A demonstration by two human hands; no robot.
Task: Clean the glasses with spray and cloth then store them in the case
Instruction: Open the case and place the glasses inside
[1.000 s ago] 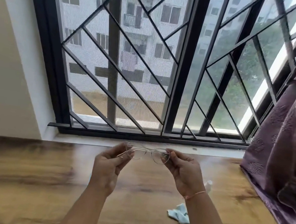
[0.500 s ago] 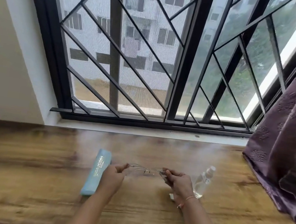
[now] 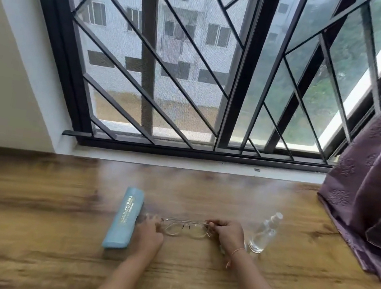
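Observation:
Clear-framed glasses (image 3: 185, 228) lie low over the wooden table (image 3: 45, 233), lenses toward me. My right hand (image 3: 228, 235) pinches their right end. My left hand (image 3: 148, 233) is at their left end, blurred by motion, with its fingertips by the edge of the case; I cannot tell whether it grips the frame. The light blue glasses case (image 3: 124, 217) lies shut just left of that hand. A small clear spray bottle (image 3: 264, 232) stands upright right of my right hand. The cloth is hidden behind my right wrist.
A purple curtain (image 3: 370, 198) hangs down onto the table's right side. A barred window (image 3: 194, 82) and its sill run along the table's far edge. A cream wall closes the left side.
Both hands have come down from in front of the window to the table with the glasses. My view tilted down, bringing the case and spray bottle into sight.

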